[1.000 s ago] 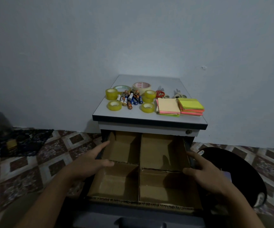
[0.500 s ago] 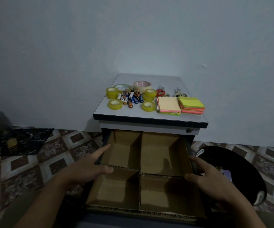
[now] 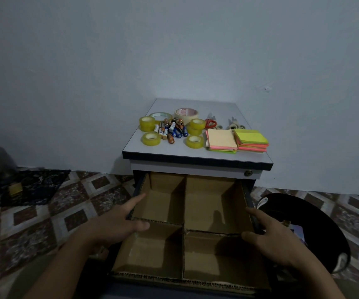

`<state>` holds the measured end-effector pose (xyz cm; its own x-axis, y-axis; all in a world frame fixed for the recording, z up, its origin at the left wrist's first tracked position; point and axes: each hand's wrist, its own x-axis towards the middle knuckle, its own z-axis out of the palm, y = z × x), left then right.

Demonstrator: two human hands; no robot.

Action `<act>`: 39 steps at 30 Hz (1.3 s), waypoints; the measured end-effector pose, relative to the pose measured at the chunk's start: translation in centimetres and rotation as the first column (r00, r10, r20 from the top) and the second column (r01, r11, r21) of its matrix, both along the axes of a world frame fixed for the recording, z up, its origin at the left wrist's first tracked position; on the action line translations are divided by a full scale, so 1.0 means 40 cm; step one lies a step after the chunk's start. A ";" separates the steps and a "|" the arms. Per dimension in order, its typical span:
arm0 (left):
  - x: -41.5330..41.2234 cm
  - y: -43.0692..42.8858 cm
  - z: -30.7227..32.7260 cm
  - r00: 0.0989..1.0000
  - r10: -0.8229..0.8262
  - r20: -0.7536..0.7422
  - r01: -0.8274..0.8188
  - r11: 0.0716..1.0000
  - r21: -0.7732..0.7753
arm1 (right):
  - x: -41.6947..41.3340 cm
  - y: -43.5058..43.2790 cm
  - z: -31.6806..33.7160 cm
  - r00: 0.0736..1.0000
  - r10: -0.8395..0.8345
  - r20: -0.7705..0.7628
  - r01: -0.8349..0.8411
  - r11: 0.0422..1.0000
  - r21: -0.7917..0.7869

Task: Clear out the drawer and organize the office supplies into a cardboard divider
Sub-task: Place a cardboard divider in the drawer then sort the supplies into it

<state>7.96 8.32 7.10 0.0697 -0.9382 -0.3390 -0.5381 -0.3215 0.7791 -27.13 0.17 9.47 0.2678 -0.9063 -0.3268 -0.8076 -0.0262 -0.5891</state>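
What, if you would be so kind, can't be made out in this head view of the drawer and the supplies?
- Scissors: only the handles are clear; blades too small, partly behind the sticky notes.
- Batteries: too small and piled to count.
- Cardboard divider: near edge cut off by the frame bottom.
- Left hand, right hand: fingers rest on the divider's sides; grip unclear.

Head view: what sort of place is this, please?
Probably a room at home, used as an office corner: patterned floor tiles, a plain wall, and a small drawer cabinet with tape rolls and sticky notes.
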 end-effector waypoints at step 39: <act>0.145 -0.467 0.310 0.893 0.360 0.271 -0.191 0.848 -0.495 | 0.382 -0.520 0.306 0.978 0.205 0.041 -0.158 0.855 -0.495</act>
